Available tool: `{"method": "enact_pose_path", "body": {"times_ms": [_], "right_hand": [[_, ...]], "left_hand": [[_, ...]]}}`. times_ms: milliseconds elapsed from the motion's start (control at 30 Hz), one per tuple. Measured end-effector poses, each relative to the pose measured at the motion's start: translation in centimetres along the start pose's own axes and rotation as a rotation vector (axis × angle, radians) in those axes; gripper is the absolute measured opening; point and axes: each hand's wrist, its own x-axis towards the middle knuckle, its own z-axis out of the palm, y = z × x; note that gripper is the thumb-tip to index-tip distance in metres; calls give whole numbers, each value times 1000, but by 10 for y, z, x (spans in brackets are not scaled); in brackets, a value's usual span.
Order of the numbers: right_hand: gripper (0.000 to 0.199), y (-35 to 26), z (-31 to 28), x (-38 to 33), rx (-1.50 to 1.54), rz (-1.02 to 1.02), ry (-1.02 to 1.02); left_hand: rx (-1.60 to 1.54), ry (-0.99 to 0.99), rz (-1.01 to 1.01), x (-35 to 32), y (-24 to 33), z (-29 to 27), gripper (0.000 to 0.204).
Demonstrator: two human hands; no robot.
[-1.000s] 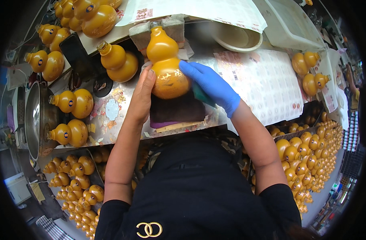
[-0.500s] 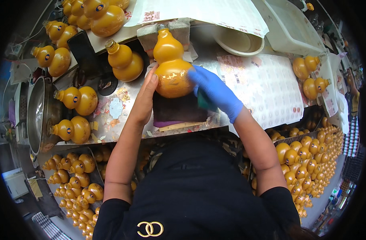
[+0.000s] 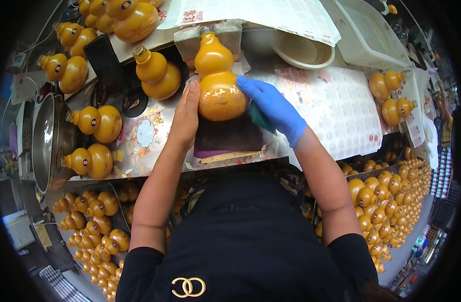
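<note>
A yellow gourd-shaped bottle (image 3: 221, 100) lies tilted in front of me, its clear neck away from me on a folded grey cloth (image 3: 189, 43). Patchy gold printing marks its rounder lower half. My bare left hand (image 3: 187, 108) presses along the bottle's left side, fingers together. In a blue glove, my right hand (image 3: 275, 108) has its thumb against the right side of the bottle. A green pad (image 3: 260, 121) shows under that palm; its far part is hidden. Below the bottle is a dark brown pad (image 3: 225, 137) with a purple edge.
More gourd bottles (image 3: 157, 75) stand at left, near a metal pan (image 3: 49, 146) and a black phone-like slab (image 3: 103, 58). Sticker sheets (image 3: 336, 110), a round bowl (image 3: 306, 53) and a plastic tub (image 3: 374, 38) lie right. Crates of bottles (image 3: 386, 201) flank me below the table edge.
The gloved right hand has shifted slightly, its thumb moving up and left on the bottle. The green pad hangs at a different angle. The left hand stays at the bottle's side.
</note>
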Motion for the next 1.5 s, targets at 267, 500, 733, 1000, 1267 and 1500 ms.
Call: {"method": "enact_pose_path", "body": {"times_ms": [267, 500, 733, 1000, 1267, 1500], "right_hand": [[31, 18, 1, -33, 636, -245, 244], [37, 25, 40, -47, -146, -530, 426], [38, 36, 29, -49, -97, -405, 473], [37, 45, 21, -51, -65, -390, 535], [22, 20, 34, -63, 224, -433, 481], [31, 16, 44, -49, -215, -635, 553]], "left_hand": [[256, -147, 231, -12, -2, -15, 88], [519, -175, 257, -8, -8, -27, 92], [513, -196, 279, -8, -9, -28, 92], [497, -245, 260, -7, -1, -32, 90], [344, -291, 204, -5, -4, -36, 93], [337, -176, 203, -8, -8, -20, 88]]}}
